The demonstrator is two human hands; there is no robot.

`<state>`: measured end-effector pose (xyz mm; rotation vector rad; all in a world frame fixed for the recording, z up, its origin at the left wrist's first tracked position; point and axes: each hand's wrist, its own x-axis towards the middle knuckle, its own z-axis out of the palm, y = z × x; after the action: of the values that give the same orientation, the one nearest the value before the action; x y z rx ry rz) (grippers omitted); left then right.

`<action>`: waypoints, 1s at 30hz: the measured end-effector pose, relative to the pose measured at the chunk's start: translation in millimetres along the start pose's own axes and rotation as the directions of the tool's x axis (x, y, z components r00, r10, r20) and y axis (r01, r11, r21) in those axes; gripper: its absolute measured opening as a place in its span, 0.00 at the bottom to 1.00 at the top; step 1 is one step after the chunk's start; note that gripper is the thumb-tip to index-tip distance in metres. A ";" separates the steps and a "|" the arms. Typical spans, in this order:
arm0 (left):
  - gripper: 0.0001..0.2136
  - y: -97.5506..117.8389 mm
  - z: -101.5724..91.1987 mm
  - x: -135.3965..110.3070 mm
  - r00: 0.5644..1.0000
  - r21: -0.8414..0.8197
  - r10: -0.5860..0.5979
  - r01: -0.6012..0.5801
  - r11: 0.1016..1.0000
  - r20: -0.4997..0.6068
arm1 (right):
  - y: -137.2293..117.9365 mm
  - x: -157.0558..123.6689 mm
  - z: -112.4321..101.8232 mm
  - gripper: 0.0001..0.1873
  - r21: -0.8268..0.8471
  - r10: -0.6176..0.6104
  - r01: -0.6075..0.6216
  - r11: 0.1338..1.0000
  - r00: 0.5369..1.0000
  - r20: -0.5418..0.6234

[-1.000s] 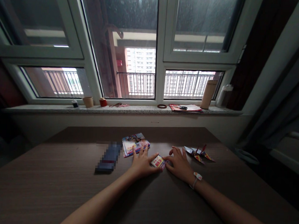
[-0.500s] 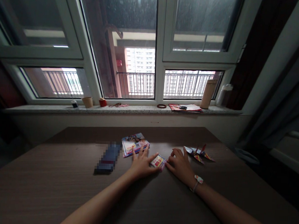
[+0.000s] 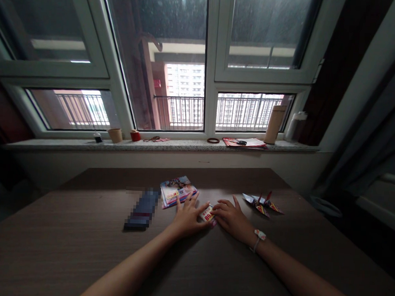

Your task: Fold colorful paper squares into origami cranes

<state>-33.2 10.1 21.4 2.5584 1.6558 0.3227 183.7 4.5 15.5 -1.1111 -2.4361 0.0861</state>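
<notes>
A small folded printed paper (image 3: pixel 207 214) showing large red digits lies on the table between my hands. My left hand (image 3: pixel 187 217) holds it, index finger at its far edge and thumb at its near edge, the other fingers spread toward a pile of printed leaflets (image 3: pixel 177 191). Over the paper's right side, the fingertips of my right hand (image 3: pixel 232 217) grip its edge and cover part of the digits. A bracelet is on my right wrist. Two folded paper cranes (image 3: pixel 263 204) made of printed paper stand beyond my right hand.
A dark, pixelated flat object (image 3: pixel 142 213) lies left of the leaflets on the brown table (image 3: pixel 66 229). On the windowsill (image 3: pixel 187 145) stand a paper cup (image 3: pixel 115 135), a red spool (image 3: pixel 135 135), a tan flask (image 3: pixel 275 124) and a clear bottle (image 3: pixel 296 126). Scissors (image 3: pixel 241 142) rest on red-edged papers.
My right hand has moved left, onto the right part of the folded paper, and its fingers are straighter. The left hand stays nearly in place.
</notes>
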 end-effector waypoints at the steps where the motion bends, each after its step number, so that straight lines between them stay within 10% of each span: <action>1: 0.33 0.0 0.6 -0.2 1.000 0.004 0.003 -0.003 1.000 -0.023 | 0.4 0.0 0.4 0.13 0.004 0.012 -0.012 1.000 1.000 -0.005; 30: 0.30 2.5 -5.0 8.5 0.991 0.078 0.125 -0.121 0.990 -0.051 | 0.4 1.9 2.9 0.08 -0.009 0.106 -0.106 0.994 0.994 0.020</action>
<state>-28.7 16.5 27.8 2.7379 1.5601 0.3496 181.7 6.6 13.5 -1.2488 -2.3967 0.1222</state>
